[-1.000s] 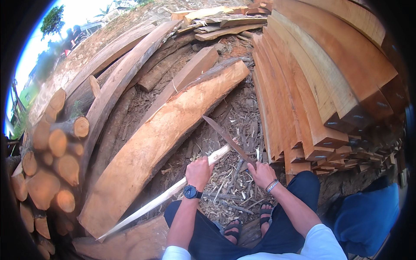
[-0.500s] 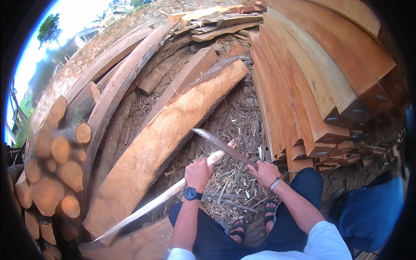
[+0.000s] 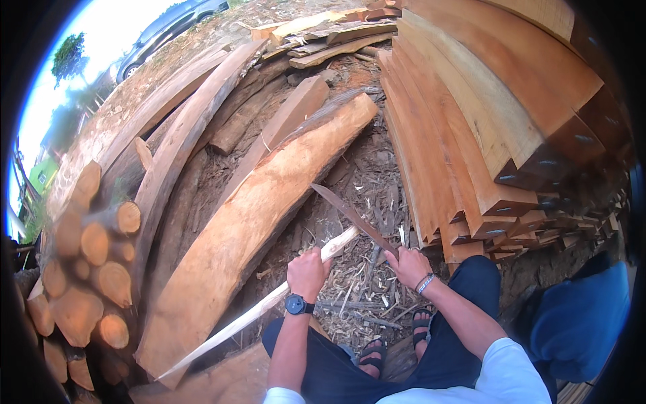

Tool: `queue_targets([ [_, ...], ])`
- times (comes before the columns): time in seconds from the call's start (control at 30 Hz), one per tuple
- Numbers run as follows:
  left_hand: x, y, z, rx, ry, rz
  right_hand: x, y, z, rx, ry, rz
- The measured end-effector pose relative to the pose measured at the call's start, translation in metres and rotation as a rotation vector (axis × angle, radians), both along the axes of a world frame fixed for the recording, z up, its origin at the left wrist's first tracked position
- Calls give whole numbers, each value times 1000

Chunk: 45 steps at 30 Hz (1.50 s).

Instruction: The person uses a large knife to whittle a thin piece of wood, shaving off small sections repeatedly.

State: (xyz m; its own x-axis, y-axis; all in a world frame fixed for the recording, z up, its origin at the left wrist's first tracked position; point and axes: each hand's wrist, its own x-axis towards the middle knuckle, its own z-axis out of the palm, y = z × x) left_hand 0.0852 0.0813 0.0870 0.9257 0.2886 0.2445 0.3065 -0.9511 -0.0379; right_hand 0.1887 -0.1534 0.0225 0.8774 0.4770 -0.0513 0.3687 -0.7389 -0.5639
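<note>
My left hand (image 3: 307, 273), with a black watch on the wrist, is closed round a pale peeled stick (image 3: 250, 312). The stick slants from its thin pointed end at the lower left to its thicker end beyond my fist. My right hand (image 3: 409, 269), wearing bracelets, grips a machete (image 3: 345, 211). Its long dark blade points up and left, and crosses close by the thick end of the stick; I cannot tell whether they touch. The handle is mostly hidden in my fingers. Behind the stick lies a broad bark-edged slab (image 3: 262, 209).
Stacked sawn beams (image 3: 464, 128) rise on the right. Several round logs (image 3: 77, 313) are piled at the left, with long planks (image 3: 178, 148) behind. Wood chips (image 3: 356, 286) cover the ground around my sandalled feet. Blue cloth (image 3: 579, 323) lies at the lower right; a car (image 3: 168, 30) stands far off.
The machete blade has swung to a steeper slant, its tip higher and a little farther right. My hands keep their grips. The view has shifted slightly, bringing the car into sight.
</note>
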Motion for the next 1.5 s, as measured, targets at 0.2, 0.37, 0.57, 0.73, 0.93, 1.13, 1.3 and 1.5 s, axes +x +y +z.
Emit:
queue_targets([
  [0.2, -3, 4, 0, 16, 0, -8, 1, 2, 10, -76, -38, 45],
  [0.37, -6, 4, 3, 0, -1, -23, -3, -1, -2, -14, -7, 25],
  [0.57, -8, 8, 7, 6, 23, -19, 1, 1, 9, -84, -27, 45],
  [0.73, -9, 7, 14, -70, -76, -23, 7, -3, -3, 25, 30, -66],
  [0.93, -7, 7, 22, -97, -139, -4, -13, 9, 8, -56, 74, 64],
  [1.13, -9, 12, 24, -105, -121, 51, 10, 5, -24, 426, 525, -157],
  [1.3, -8, 14, 9, -99, -144, -138, 17, 0, -13, 862, 766, -257],
  [1.5, -13, 1, -7, 8, -205, -346, 23, -10, 4, 923, 792, -250],
])
